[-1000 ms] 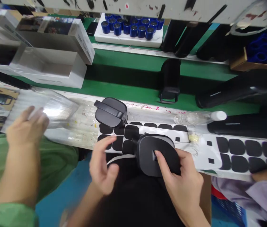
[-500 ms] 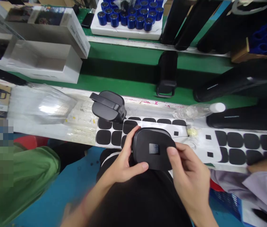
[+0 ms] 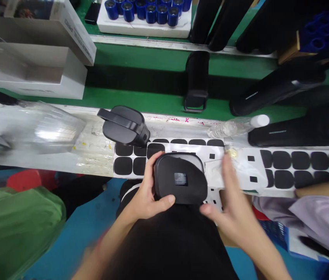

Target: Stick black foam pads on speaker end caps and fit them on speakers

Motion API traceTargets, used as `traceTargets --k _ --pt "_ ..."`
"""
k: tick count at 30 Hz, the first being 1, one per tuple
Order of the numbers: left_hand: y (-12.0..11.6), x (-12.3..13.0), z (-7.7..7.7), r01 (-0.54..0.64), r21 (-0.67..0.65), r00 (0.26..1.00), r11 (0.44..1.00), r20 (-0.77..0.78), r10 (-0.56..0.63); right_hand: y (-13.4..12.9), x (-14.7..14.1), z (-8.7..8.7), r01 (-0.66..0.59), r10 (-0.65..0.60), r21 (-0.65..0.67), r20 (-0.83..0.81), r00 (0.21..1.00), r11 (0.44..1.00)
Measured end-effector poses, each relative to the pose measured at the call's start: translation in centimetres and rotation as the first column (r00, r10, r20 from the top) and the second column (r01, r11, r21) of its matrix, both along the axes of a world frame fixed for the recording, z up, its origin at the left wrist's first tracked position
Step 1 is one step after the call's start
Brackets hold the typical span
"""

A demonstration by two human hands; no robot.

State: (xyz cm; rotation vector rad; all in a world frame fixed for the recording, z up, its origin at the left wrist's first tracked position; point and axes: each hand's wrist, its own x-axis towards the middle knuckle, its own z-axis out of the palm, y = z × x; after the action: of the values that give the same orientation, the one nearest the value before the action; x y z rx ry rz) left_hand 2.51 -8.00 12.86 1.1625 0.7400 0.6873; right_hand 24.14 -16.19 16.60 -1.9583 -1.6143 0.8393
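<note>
Device with raised strap, on desk | left grip grasping black case above lap, at desk's near edge | its pad, lying askew, might stick crooked if pressed so | right grip released and spread; half a second earlier it touched the pad

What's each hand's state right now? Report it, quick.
Left hand: closed, holding the black rounded part by its edge.
Right hand: open, blurred, nothing visibly held.

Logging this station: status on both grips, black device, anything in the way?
Left grip on black device, left side. Right grip open, blurred, right of it. Label faces up. Clear bottle lies beyond, not blocking.
</note>
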Motion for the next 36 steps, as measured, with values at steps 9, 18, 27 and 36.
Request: traceTargets --k 9,18,27,36 --pt "0.9 -0.9 0.1 0.181 -0.053 0.979 0.982 0.109 -0.175 0.8 -2.7 -0.9 0.012 -0.184 -0.306 -0.541 0.821 0.952" --pt "-0.2 -0.3 0.6 0.045 -0.096 0.996 0.994 0.075 -0.038 0.1 -2.5 -1.3 -0.009 -0.13 -0.263 -0.507 0.852 0.965" --pt "0.2 0.1 0.8 0.014 -0.088 0.999 0.996 0.036 -0.011 0.1 -2.5 -1.2 -0.029 -0.111 -0.268 -0.494 0.862 0.963" --pt "0.9 0.2 2.0 -0.089 -0.111 0.987 0.99 -0.144 0.073 0.8 -1.9 -1.6 0.055 -0.203 -0.237 -0.662 0.722 0.97"
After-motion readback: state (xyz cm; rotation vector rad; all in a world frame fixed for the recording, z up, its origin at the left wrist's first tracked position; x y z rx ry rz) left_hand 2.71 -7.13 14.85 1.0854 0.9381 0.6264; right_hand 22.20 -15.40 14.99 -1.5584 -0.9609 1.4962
